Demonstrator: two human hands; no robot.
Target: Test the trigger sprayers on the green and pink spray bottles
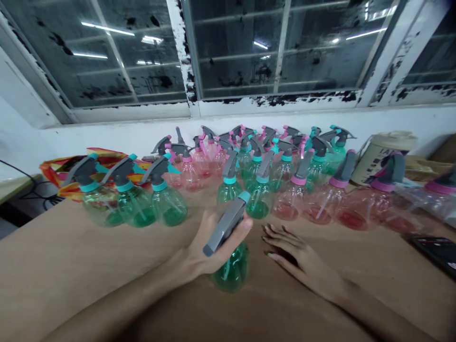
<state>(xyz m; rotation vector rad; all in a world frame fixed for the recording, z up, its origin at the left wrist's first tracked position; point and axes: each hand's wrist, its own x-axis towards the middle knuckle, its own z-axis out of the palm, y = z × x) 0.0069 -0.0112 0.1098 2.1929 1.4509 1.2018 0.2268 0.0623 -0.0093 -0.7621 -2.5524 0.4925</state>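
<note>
My left hand (210,247) is wrapped round a green spray bottle (231,268) with a grey trigger head and teal collar, held near the table's middle. To its right, my right hand (295,254) lies flat on the brown table (71,266), fingers stretched out toward the rows of bottles, holding nothing. Just beyond both hands stand more green spray bottles (258,199) and pink spray bottles (295,202).
Three green bottles (137,202) stand at the left. Several pink and green bottles crowd the back by the white wall under the window. A beige jug (381,154) and a dark phone (436,251) are at the right, a red-yellow bag (64,168) at the left.
</note>
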